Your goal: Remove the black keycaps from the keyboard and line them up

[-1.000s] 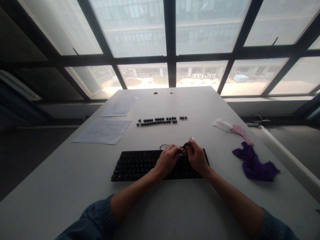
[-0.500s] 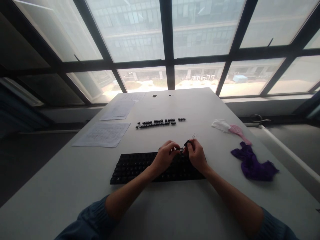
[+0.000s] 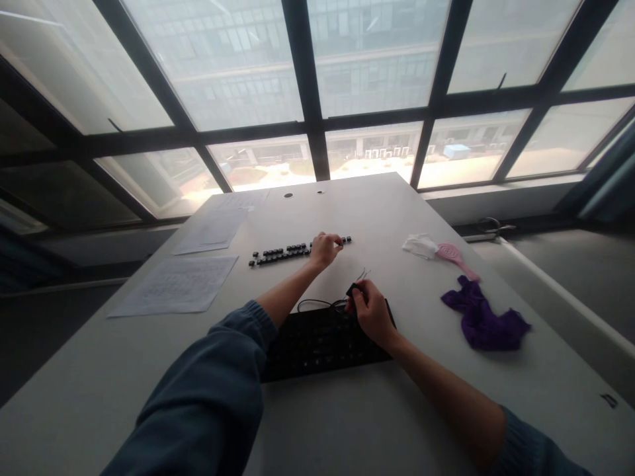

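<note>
Black keycaps (image 3: 280,254) lie in a loose row on the white tabletop (image 3: 377,211), well beyond the keyboard. The left hand (image 3: 323,249) rests on the right part of that row, its arm stretched forward in a blue sleeve (image 3: 213,390). Its fingers curl down onto the caps. The back of the hand hides the fingertips, so I cannot tell whether the grip has closed on a cap or only touches them. A few caps show just past the hand on its right side.

Nearer the body, the right hand (image 3: 371,316) is at the far right edge of the black keyboard (image 3: 317,347). Its grip is closed around the small black handle of a keycap puller (image 3: 352,289), whose thin wire prongs point up and away. A dark cable (image 3: 311,303) loops on the tabletop just behind the keyboard, beside that hand.

To the left lie two printed sheets of paper (image 3: 173,285), one nearer and one farther. To the right, a crumpled white tissue (image 3: 418,244) lies just beside a pink hairbrush (image 3: 452,254), with a bunched purple cloth (image 3: 483,322) nearer. Two small round holes (image 3: 288,195) sit at the tabletop's far end, below the dark-framed windows (image 3: 307,99).
</note>
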Action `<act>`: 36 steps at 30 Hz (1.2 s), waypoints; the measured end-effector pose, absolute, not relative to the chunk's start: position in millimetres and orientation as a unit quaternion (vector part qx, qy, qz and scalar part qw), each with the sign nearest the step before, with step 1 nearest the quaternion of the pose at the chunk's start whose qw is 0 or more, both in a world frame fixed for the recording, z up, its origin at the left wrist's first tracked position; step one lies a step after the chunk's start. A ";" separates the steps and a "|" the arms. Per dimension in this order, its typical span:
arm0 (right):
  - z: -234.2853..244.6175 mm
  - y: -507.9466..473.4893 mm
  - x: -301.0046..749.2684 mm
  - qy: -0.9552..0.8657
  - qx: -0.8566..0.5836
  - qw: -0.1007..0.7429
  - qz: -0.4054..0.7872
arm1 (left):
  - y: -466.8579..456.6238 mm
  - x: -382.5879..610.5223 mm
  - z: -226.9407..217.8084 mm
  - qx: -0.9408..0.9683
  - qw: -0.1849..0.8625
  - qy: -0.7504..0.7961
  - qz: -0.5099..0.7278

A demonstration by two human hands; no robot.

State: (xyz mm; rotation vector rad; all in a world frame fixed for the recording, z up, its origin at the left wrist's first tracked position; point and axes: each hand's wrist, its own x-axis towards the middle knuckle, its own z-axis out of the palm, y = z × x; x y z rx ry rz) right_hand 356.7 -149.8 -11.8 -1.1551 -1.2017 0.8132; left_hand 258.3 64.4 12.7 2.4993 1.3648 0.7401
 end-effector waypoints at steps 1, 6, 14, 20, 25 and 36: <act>-12.7 -149.4 356.8 -0.516 -0.497 0.601 0.355 | 68.4 259.3 8.9 0.843 0.094 0.468 0.246; -14.1 -148.7 357.0 -0.515 -0.497 0.601 0.355 | 79.8 257.3 -2.9 0.842 0.075 0.487 0.220; -8.6 -150.1 357.4 -0.508 -0.492 0.608 0.361 | 77.0 254.8 8.6 0.847 0.072 0.485 0.204; -7.6 -151.0 357.7 -0.484 -0.501 0.633 0.339 | 48.5 229.0 52.1 0.844 0.048 0.464 0.265; -2.9 -154.8 363.7 -0.505 -0.508 0.630 0.300 | -24.1 196.0 77.9 0.864 0.050 0.412 0.284; -4.3 -162.2 376.4 -0.657 -0.490 0.520 0.241 | -140.8 185.0 21.6 0.859 0.185 0.414 0.238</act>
